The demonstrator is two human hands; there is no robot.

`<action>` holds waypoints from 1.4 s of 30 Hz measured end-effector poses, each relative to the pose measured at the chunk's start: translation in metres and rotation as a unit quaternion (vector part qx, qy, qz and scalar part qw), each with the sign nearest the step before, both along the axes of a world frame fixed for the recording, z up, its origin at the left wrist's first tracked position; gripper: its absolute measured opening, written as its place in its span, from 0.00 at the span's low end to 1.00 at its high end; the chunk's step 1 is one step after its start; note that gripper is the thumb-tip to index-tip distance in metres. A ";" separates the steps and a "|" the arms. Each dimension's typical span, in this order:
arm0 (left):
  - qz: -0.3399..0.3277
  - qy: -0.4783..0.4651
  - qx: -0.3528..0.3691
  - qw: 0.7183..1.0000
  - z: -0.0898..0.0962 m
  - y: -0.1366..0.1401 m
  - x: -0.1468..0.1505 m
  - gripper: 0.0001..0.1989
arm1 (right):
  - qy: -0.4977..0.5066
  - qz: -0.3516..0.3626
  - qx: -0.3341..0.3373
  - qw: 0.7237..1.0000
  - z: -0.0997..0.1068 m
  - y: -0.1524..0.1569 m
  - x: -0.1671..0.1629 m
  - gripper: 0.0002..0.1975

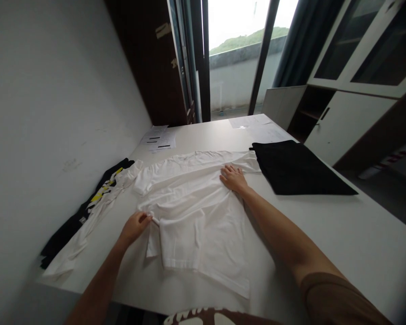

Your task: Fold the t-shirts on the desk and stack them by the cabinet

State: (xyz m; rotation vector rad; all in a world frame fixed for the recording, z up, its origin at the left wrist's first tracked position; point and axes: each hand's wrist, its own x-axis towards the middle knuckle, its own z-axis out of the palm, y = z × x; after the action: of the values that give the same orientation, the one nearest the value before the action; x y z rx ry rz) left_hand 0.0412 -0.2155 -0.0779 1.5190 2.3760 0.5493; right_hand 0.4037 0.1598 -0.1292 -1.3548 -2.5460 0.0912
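1. White shirt (189, 198) is spread on the white table (291, 259), collar end away from the person, hem end near; probably laid this way so both sides can be reached.
2. Shirt's left edge is pinched by the left hand (135, 228), thumb and fingertips brought together on the fabric; likely gripped there so the edge can be lifted or straightened.
3. Shirt is pressed by the right hand (234, 177), palm down, fingers spread, nothing clamped; cloth is presumably steadied or smoothed by it.
4. Relative to the left hand, the shirt lies to the right, only its edge being held; a loose flap is seen just below the fingers.
5. Relative to the right hand, the shirt lies directly underneath, touched near its upper right part, below the sleeve.
6. Wrinkles are seen across the middle; the lower part is spread flatter.
7. Black cloth (301, 168) is laid flat beside the right sleeve; contact cannot be told.
8. Dark clothes (67, 230) and a white garment (77, 246) are lined along the wall (54, 113), probably set aside for working room.
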 end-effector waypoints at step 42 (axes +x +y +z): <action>-0.164 0.046 0.080 0.982 0.034 0.066 0.005 0.13 | -0.022 0.001 0.035 0.999 0.029 -0.040 -0.006 0.21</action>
State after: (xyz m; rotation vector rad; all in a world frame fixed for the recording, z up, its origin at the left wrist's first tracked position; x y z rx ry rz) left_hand 0.0460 -0.1493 -0.0435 1.9965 2.1184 0.6149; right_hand 0.3978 0.1197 -0.1004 -1.3426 -2.5604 -0.0265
